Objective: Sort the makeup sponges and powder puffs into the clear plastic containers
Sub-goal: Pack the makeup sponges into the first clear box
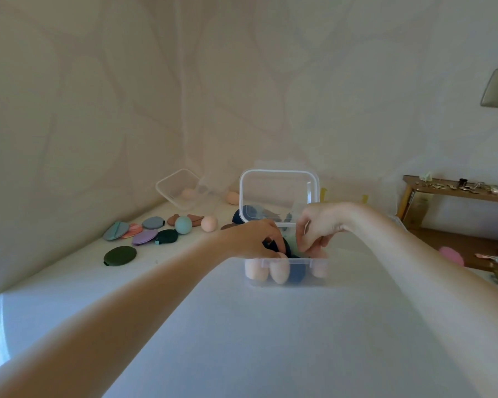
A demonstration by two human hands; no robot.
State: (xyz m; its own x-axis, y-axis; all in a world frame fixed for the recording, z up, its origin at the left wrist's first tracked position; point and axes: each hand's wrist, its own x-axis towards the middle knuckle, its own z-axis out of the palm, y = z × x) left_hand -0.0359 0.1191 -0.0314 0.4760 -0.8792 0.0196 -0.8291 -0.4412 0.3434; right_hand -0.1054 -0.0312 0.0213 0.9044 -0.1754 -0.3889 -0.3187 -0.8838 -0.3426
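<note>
White tabletop (242,326); hands press rounded sponges into clear box (285,278).

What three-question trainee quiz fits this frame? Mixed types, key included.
1. True or false: the near box has its lid raised.
2. The left hand holds: A) a dark sponge B) a lilac puff C) a teal ball
3. Fill in: the dark green puff lies on the ___ side of the table.

Key: 1 true; 2 A; 3 left
</note>
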